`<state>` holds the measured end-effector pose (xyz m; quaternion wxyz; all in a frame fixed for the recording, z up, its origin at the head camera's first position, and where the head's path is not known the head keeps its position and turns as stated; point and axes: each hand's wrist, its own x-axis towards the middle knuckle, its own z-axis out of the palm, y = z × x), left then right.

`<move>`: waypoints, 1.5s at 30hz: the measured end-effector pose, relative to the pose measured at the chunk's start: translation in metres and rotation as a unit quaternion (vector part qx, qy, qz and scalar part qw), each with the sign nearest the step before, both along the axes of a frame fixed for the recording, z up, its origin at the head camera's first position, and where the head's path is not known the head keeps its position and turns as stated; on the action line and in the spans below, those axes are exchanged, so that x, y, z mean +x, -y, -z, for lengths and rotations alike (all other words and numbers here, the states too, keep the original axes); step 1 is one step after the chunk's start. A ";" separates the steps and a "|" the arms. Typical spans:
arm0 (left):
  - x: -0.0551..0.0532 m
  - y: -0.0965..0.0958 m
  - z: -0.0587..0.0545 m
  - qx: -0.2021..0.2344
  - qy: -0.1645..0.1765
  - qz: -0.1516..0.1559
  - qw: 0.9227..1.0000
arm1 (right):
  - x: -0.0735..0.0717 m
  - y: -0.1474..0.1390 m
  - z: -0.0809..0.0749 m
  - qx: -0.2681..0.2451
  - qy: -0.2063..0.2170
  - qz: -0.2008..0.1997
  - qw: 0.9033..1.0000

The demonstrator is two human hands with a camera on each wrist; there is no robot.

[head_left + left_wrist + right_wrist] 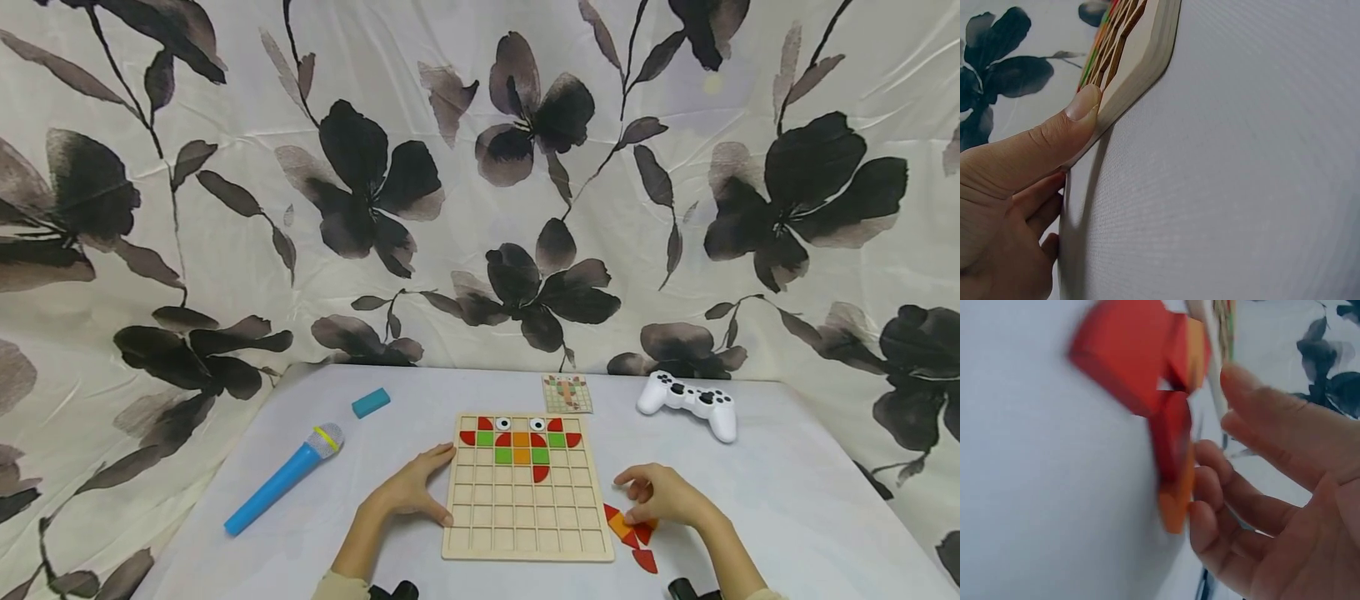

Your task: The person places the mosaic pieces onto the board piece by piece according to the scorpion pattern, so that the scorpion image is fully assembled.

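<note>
A wooden grid board [522, 521] lies flat, its upper rows filled with red, green and orange pieces and two eye pieces. Along its left edge rests my left hand [414, 486], fingers and thumb spread; in the left wrist view the thumb [1063, 134] touches the board's rim [1141, 75]. My right hand [666, 497] hovers over loose red and orange pieces [644, 560] beside the board's lower right. In the right wrist view its fingers bend loosely near an orange piece [1175, 509] and red pieces [1125, 353]; no piece shows between thumb and fingers.
A small pattern card [567, 394] lies behind the board, with a white game controller [687, 403] to its right. On the left are a blue toy microphone [281, 482] and a teal block [371, 403]. A floral cloth [450, 225] hangs behind the white table [337, 508].
</note>
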<state>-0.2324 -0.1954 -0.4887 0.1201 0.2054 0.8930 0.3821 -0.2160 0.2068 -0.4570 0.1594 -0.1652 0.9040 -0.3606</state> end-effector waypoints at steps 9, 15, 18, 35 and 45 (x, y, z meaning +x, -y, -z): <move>0.001 0.000 -0.001 0.005 0.003 -0.001 1.000 | 0.006 0.010 0.012 0.007 -0.018 -0.040 0.999; 0.001 -0.001 -0.002 0.008 0.002 0.001 1.000 | 0.006 0.014 0.014 0.000 -0.006 -0.038 0.999; 0.000 0.000 -0.001 0.007 0.005 -0.003 1.000 | 0.006 0.015 0.014 -0.002 -0.007 -0.041 0.999; -0.001 -0.001 0.000 0.003 0.011 -0.006 1.000 | -0.003 0.003 0.016 0.019 -0.091 0.043 0.995; 0.000 -0.001 -0.001 -0.001 0.009 -0.004 1.000 | -0.006 -0.008 0.014 0.049 -0.098 0.065 0.992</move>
